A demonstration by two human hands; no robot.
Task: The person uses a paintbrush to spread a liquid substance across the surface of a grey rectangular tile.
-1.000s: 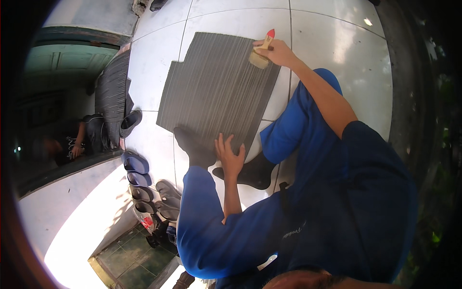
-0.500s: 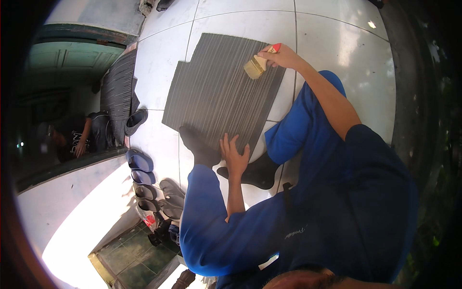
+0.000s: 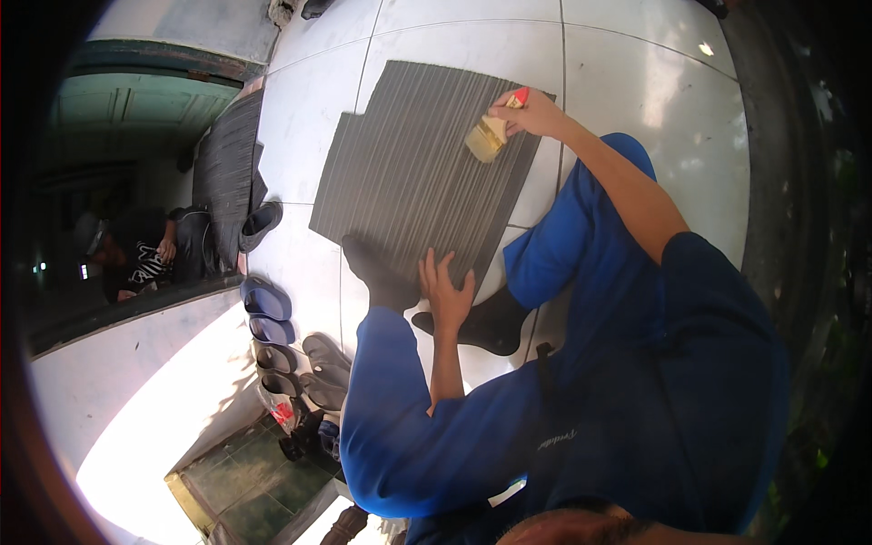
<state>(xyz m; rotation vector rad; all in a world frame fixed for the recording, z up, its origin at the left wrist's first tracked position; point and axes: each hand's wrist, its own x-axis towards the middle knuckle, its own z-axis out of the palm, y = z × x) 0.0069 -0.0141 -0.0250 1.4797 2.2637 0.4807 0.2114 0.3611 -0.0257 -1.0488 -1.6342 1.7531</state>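
My right hand (image 3: 534,113) is closed round the handle of a flat paintbrush (image 3: 488,138) with pale bristles and a red handle end. The bristles are over the right part of a dark grey ribbed mat (image 3: 413,154); whether they touch it I cannot tell. My left hand (image 3: 445,286) lies with fingers spread on the mat's near edge. The mat is flat on the floor, with a step-shaped notch at its far left corner. My black-socked left foot (image 3: 381,277) rests at the near edge, and the other sock (image 3: 490,325) is just right of my left hand.
White tiles (image 3: 300,159) surround the mat. Blue slippers (image 3: 266,313) and several other shoes (image 3: 322,368) line up at the left. Another dark ribbed mat (image 3: 224,173) lies by the doorway, next to a dark clog (image 3: 261,227). Another person (image 3: 145,259) sits beyond the opening.
My right hand and the brush have shifted slightly toward me, with the brush tilted more downward. My left hand stays in place. The other person has raised a hand.
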